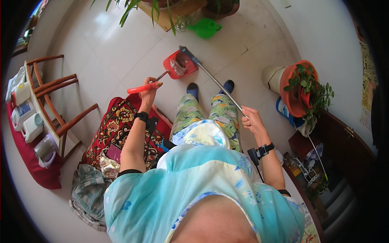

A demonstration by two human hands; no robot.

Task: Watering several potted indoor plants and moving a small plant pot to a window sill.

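Note:
My left hand (149,90) is closed round the handle of a red dustpan (187,72), close to its curved red grip. The pan lies on the tiled floor in front of my feet, with a pale crumpled scrap (177,67) and some dark debris in it. My right hand (252,120) grips the long grey pole of a broom (219,84). The broom's narrow dark head rests at the far right rim of the dustpan, by the debris.
A green watering can (205,28) and potted plants stand at the far side. To the left are a wooden-legged stool (52,91) with bottles and a patterned cloth (121,117). An orange planter (293,87) and a dark cabinet (340,141) stand on the right.

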